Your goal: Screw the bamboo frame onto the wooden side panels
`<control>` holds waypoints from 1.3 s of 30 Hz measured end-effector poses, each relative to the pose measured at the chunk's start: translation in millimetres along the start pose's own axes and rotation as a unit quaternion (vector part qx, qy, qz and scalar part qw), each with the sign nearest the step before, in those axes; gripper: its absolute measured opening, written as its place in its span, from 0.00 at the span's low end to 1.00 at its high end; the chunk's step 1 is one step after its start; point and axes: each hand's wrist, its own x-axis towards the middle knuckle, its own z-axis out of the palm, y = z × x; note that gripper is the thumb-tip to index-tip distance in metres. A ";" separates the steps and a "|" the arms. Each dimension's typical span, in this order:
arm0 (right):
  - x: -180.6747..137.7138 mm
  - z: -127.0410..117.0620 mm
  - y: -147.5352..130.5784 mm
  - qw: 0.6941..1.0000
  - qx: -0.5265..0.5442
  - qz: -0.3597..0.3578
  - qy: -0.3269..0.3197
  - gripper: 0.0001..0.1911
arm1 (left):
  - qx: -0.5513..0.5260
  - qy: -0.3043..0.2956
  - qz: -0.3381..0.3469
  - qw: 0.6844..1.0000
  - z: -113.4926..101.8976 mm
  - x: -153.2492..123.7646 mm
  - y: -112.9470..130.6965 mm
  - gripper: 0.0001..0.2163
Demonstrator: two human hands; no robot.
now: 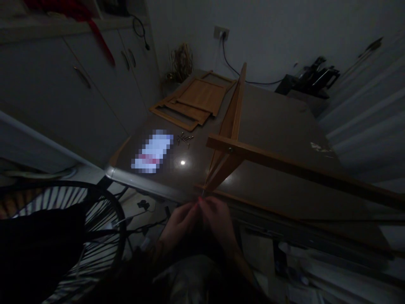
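Note:
A wooden frame [236, 114] stands partly assembled at the table's front edge, its long rail [294, 168] reaching to the right. One screw head [230, 149] shows in that rail. At the frame's lower corner, my right hand [219, 217] pinches a thin metal piece [203, 193] that looks like a screw or a tool shaft. My left hand [179, 221] is closed beside it, its fingertips meeting the right ones; what it grips is hidden in the dim light. Several loose screws [184, 138] lie on the tabletop, left of the frame.
A lit, blurred phone [153, 152] lies left of the screws. Flat wooden panels and frames [201, 97] are stacked farther back on the table [278, 114]. A black corded chair [117, 211] stands at lower left. Dark appliances [316, 80] sit at the back right.

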 end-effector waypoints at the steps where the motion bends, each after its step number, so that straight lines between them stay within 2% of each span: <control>1: 0.3 -0.1 0.6 1.000 -0.001 -0.002 -0.001 0.17 | -0.020 0.008 -0.001 1.000 2.5 0.3 -0.5 0.22; 5: 0.3 -0.3 1.7 1.000 -0.014 -0.018 0.002 0.17 | -0.027 0.046 0.027 0.998 7.7 -0.6 2.8 0.21; 9: -1.8 -2.0 1.3 0.999 -0.032 -0.038 0.003 0.17 | 0.123 0.070 0.080 0.987 2.5 -1.1 12.1 0.17; 11: -3.4 -4.5 1.1 0.998 -0.041 -0.050 0.011 0.18 | 0.229 0.088 0.118 0.962 -2.0 0.5 16.6 0.15; 13: -5.2 -8.4 1.0 0.996 -0.057 -0.065 0.028 0.21 | 0.315 0.097 0.183 0.926 -6.1 3.2 19.8 0.13; 16: -8.4 -15.2 2.1 0.988 -0.098 -0.101 0.065 0.21 | 0.384 0.086 0.265 0.880 -9.5 7.0 22.3 0.12; 19: -10.3 -21.0 5.5 0.958 -0.161 -0.196 0.134 0.19 | 0.398 0.092 0.257 0.876 -8.5 7.8 21.8 0.12; 22: -8.3 -24.4 7.8 0.898 -0.224 -0.306 0.223 0.13 | 0.380 0.113 0.234 0.888 -3.9 6.1 16.2 0.13; 24: -4.4 -25.5 7.0 0.861 -0.271 -0.344 0.257 0.10 | 0.369 0.128 0.223 0.893 0.1 5.2 9.9 0.13; 27: 2.7 -25.7 4.2 0.834 -0.348 -0.334 0.267 0.12 | 0.357 0.159 0.230 0.891 4.9 6.3 0.5 0.14; 32: 10.4 -24.3 6.5 0.852 -0.382 -0.299 0.196 0.11 | 0.360 0.203 0.303 0.859 6.6 13.2 -8.2 0.16; 39: 12.4 -22.6 11.1 0.835 -0.421 -0.284 0.213 0.12 | 0.418 0.212 0.385 0.795 6.5 18.2 -10.4 0.14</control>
